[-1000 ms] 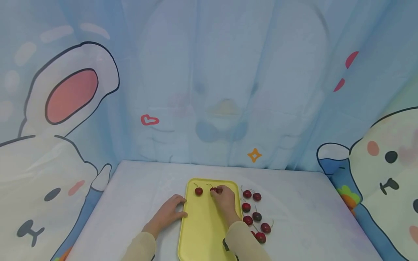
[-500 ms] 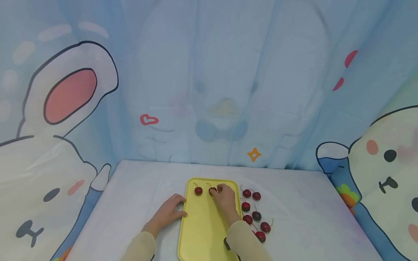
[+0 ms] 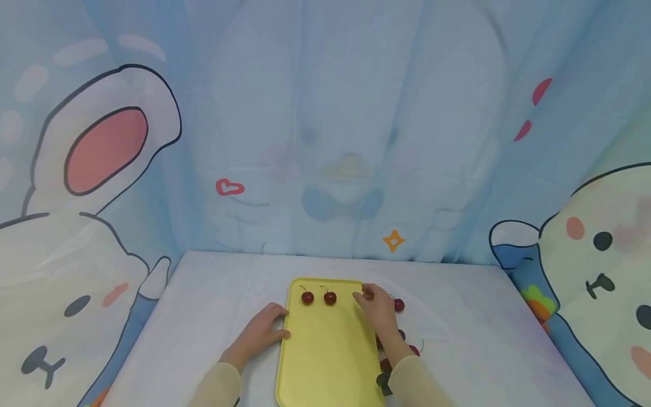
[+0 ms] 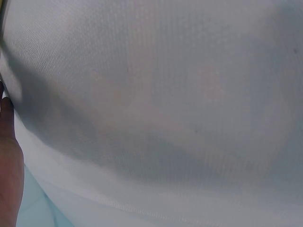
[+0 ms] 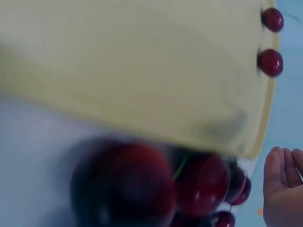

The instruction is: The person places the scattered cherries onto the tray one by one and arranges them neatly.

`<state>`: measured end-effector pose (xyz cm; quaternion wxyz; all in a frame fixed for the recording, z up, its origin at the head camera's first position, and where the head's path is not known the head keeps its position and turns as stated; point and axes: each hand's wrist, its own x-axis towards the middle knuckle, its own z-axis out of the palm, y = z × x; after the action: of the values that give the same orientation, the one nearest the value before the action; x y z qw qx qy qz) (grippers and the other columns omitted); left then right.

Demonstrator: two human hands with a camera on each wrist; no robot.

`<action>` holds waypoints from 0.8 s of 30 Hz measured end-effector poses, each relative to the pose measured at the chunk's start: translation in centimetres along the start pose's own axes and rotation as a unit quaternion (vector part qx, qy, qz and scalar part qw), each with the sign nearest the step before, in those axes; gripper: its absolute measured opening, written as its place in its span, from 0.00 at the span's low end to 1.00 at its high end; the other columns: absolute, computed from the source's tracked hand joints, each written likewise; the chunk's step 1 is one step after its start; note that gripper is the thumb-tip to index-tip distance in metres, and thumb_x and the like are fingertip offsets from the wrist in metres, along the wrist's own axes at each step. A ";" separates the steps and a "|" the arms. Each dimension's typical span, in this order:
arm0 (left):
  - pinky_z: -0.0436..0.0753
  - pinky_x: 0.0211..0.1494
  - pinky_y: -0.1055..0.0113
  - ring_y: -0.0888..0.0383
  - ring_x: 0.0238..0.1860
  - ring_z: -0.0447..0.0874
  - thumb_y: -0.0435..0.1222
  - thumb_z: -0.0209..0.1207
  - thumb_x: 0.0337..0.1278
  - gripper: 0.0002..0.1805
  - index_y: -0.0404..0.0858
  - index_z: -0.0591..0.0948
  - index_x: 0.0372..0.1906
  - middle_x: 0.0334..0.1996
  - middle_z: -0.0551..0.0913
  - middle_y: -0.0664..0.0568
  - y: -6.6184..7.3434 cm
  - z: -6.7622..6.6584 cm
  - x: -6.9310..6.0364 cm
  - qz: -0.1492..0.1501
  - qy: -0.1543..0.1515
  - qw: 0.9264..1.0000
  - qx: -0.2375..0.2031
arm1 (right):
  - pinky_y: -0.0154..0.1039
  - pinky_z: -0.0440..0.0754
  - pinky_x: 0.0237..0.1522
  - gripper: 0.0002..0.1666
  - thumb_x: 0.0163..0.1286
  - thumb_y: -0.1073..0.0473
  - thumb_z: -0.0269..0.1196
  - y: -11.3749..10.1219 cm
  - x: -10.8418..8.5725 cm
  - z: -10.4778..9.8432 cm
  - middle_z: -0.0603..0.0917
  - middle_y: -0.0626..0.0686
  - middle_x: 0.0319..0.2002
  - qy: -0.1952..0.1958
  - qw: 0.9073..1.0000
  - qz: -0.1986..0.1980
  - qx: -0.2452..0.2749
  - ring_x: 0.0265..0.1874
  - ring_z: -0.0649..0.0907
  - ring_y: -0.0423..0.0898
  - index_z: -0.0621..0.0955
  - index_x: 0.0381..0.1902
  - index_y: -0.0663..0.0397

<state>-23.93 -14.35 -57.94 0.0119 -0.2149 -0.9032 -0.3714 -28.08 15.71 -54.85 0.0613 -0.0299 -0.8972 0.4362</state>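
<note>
Left hand (image 3: 260,329) spread, touching yellow tray (image 3: 328,350) at 10 o'clock; right hand (image 3: 377,308) loosely spread over 2 o'clock edge, two cherries (image 3: 330,298) at 11–12.

I can't make out any lettering, number or brand here. The only sign-like marks are on the blue cloth backdrop (image 3: 447,113) beyond the yellow tray (image 3: 328,350): a red heart outline (image 3: 230,191) to the tray's left, an orange four-pointed star (image 3: 394,241) to its right.
</note>
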 end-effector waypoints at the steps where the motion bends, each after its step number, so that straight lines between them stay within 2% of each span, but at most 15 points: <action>1: 0.74 0.64 0.53 0.49 0.55 0.76 0.38 0.68 0.54 0.23 0.32 0.78 0.53 0.51 0.77 0.48 0.0 0.0 0.0 0.000 0.001 1.000 0.001 | 0.52 0.82 0.52 0.27 0.68 0.54 0.64 0.4 0.0 -0.6 0.82 0.63 0.50 -0.001 1.000 0.000 0.002 0.50 0.81 0.58 0.77 0.59 0.65; 6: 0.74 0.64 0.52 0.49 0.55 0.76 0.38 0.69 0.54 0.23 0.33 0.78 0.53 0.51 0.77 0.49 0.1 0.1 0.1 -0.007 0.000 1.000 0.003 | 0.53 0.81 0.53 0.27 0.69 0.54 0.63 2.2 -0.2 -3.1 0.81 0.64 0.51 0.001 1.000 -0.003 -0.015 0.51 0.81 0.58 0.76 0.60 0.66; 12: 0.74 0.65 0.52 0.49 0.56 0.76 0.38 0.69 0.54 0.23 0.33 0.78 0.53 0.52 0.77 0.49 0.1 0.1 0.0 -0.014 -0.005 1.000 -0.003 | 0.53 0.81 0.55 0.27 0.69 0.53 0.63 4.4 -0.2 -5.1 0.80 0.63 0.52 0.020 0.998 0.025 -0.052 0.51 0.80 0.57 0.75 0.60 0.65; 24: 0.74 0.65 0.52 0.48 0.55 0.76 0.38 0.69 0.53 0.23 0.34 0.78 0.52 0.51 0.77 0.49 0.0 0.1 0.0 -0.004 0.001 1.000 0.001 | 0.56 0.77 0.59 0.32 0.69 0.52 0.62 7.0 -0.1 -6.9 0.75 0.68 0.59 0.012 0.992 0.096 -0.086 0.59 0.75 0.62 0.70 0.64 0.66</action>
<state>-23.94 -14.23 -58.03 0.0112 -0.2111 -0.9045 -0.3705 -27.00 25.41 -56.16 0.0272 -0.1258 -0.9238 0.3607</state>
